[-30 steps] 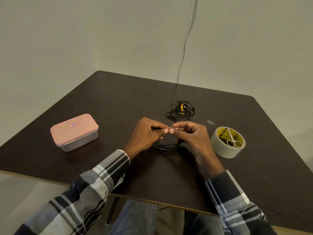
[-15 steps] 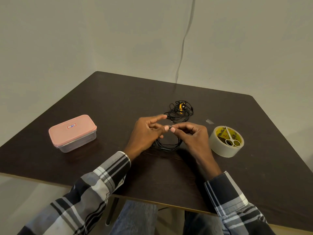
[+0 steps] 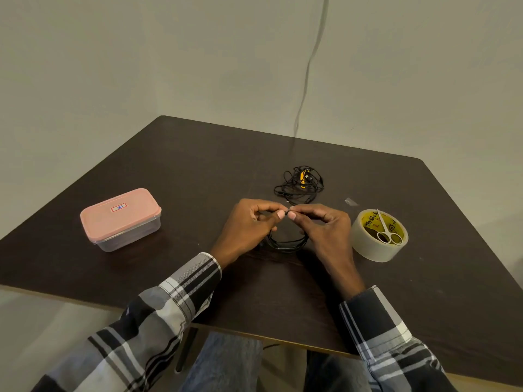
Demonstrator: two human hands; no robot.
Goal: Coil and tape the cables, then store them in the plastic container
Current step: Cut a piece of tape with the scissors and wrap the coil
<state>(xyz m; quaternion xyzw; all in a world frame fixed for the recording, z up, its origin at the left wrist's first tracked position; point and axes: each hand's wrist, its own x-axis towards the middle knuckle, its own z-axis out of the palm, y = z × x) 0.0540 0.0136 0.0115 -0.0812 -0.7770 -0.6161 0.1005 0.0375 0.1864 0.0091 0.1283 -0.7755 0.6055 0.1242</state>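
A thin black coiled cable (image 3: 287,243) hangs in a loop between my two hands at the table's middle. My left hand (image 3: 249,229) and my right hand (image 3: 322,230) both pinch its top, fingertips meeting. Whether tape is on it I cannot tell. A second black cable (image 3: 300,184), tangled with a yellow part, lies just behind my hands. The plastic container (image 3: 121,220) with its pink lid on sits at the left. A roll of clear tape (image 3: 377,236) stands at the right, with small scissors (image 3: 386,232) lying in its core.
A small cut strip of tape (image 3: 351,201) lies on the dark table (image 3: 198,171) behind the roll. A thin grey cord (image 3: 307,72) runs down the wall behind the table. The table's near edge is close to my forearms.
My left forefinger, stretched out half a second ago, has curled back down so both hands pinch the coil's top together again. The coil stays between my hands.
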